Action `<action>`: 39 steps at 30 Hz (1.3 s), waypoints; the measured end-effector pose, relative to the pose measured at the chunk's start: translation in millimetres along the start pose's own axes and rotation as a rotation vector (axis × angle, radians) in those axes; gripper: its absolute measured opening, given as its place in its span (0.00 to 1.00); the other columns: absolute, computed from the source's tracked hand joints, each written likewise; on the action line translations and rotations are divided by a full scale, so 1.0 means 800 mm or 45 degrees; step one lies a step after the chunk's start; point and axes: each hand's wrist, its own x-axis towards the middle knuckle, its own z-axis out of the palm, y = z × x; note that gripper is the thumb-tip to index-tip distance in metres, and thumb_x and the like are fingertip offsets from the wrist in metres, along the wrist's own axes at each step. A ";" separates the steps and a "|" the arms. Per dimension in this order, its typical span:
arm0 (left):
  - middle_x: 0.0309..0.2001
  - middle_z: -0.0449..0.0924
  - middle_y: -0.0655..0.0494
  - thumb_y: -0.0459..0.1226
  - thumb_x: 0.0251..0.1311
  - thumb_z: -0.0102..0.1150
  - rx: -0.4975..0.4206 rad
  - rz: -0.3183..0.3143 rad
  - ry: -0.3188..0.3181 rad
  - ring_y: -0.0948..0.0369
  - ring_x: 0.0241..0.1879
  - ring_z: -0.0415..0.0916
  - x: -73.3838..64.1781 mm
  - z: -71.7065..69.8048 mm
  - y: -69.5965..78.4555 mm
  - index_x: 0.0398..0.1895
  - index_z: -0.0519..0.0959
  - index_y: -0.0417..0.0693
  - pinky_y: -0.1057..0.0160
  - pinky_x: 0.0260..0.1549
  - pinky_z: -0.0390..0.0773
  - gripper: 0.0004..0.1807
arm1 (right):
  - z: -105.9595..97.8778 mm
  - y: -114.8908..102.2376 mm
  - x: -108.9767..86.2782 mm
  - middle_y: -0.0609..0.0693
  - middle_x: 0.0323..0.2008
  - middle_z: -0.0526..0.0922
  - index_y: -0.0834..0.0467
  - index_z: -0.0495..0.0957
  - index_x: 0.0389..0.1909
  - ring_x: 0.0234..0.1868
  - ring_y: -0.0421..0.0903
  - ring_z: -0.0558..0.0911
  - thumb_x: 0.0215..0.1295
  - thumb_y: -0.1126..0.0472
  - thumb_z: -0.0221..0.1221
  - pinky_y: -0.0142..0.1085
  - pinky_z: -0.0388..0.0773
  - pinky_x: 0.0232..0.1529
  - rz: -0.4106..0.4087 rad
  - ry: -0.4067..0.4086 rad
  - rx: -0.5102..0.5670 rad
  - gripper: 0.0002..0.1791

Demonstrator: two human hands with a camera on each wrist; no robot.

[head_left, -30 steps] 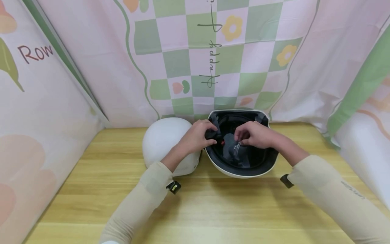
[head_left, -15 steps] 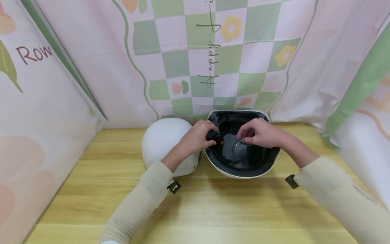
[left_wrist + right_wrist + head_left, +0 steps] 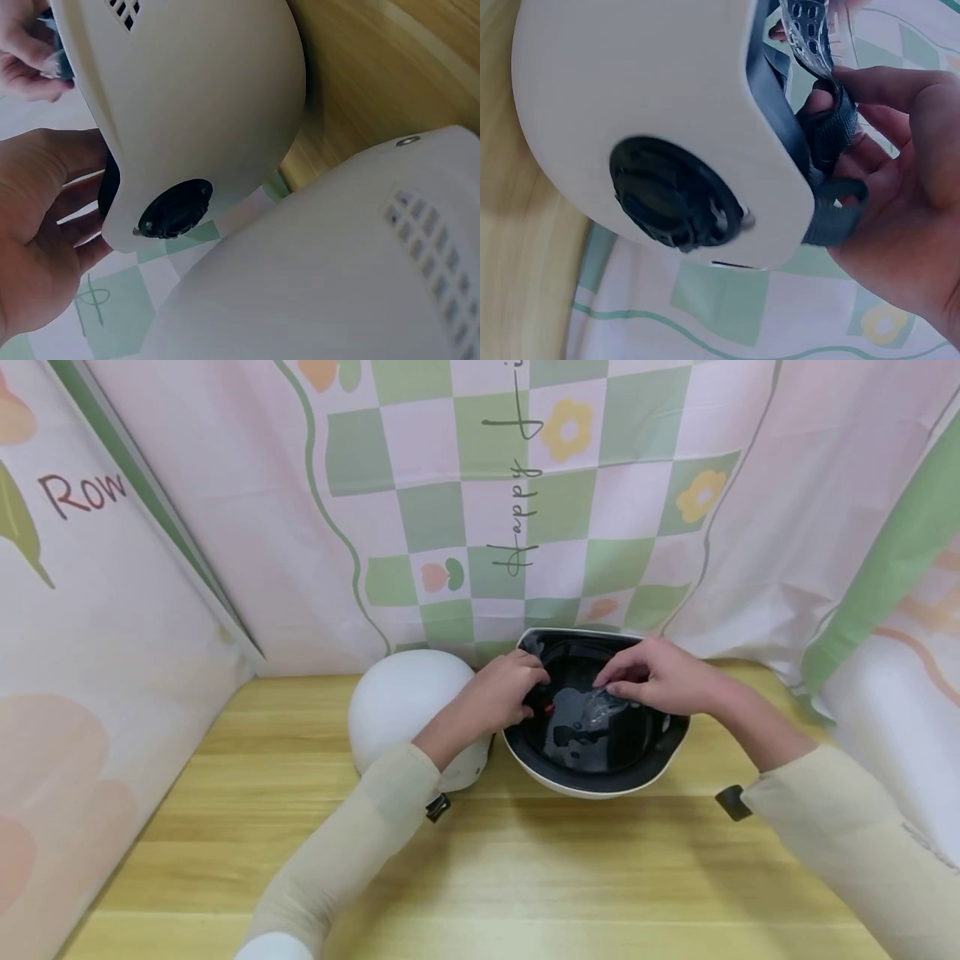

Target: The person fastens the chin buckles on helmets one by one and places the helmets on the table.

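An upturned white helmet [image 3: 592, 787] with a black lining rests on the table. At its left edge my left hand [image 3: 504, 689] grips the rim, fingers curled into the lining. A black part with a red tip [image 3: 548, 707] shows beside those fingers. My right hand [image 3: 663, 677] is over the opening's right side, pinching the black chin strap [image 3: 831, 127] between thumb and fingers. A clear plastic chin piece [image 3: 808, 34] with oval holes sits on this strap. In the left wrist view the left fingertips are hidden behind the shell.
A second white helmet [image 3: 408, 710], dome up, stands close on the left of the upturned one. A checked curtain [image 3: 498, 510] hangs right behind both. Wood-grain table [image 3: 525, 885] extends toward the front.
My right hand has drawn up and to the right with the strap and clear chin piece. My left hand has shifted slightly right and curled further over the rim.
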 end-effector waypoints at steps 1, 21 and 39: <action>0.62 0.80 0.52 0.38 0.62 0.75 0.033 0.012 -0.010 0.54 0.66 0.72 0.002 0.000 0.000 0.61 0.83 0.45 0.58 0.64 0.73 0.24 | 0.000 0.000 -0.001 0.47 0.38 0.88 0.58 0.89 0.41 0.29 0.37 0.79 0.69 0.71 0.63 0.33 0.78 0.34 0.007 0.004 -0.007 0.08; 0.64 0.80 0.59 0.38 0.70 0.65 0.388 0.138 -0.140 0.53 0.75 0.61 0.045 0.026 -0.011 0.65 0.81 0.54 0.52 0.77 0.52 0.21 | 0.004 0.015 -0.007 0.53 0.42 0.89 0.64 0.85 0.48 0.36 0.40 0.83 0.60 0.83 0.50 0.31 0.78 0.37 0.028 0.056 0.125 0.22; 0.52 0.78 0.54 0.39 0.68 0.66 0.380 0.139 0.071 0.54 0.55 0.69 0.034 0.033 -0.011 0.48 0.88 0.52 0.53 0.61 0.68 0.08 | 0.008 0.010 -0.011 0.56 0.52 0.83 0.63 0.81 0.57 0.44 0.49 0.81 0.69 0.76 0.46 0.35 0.77 0.46 0.182 -0.095 0.161 0.22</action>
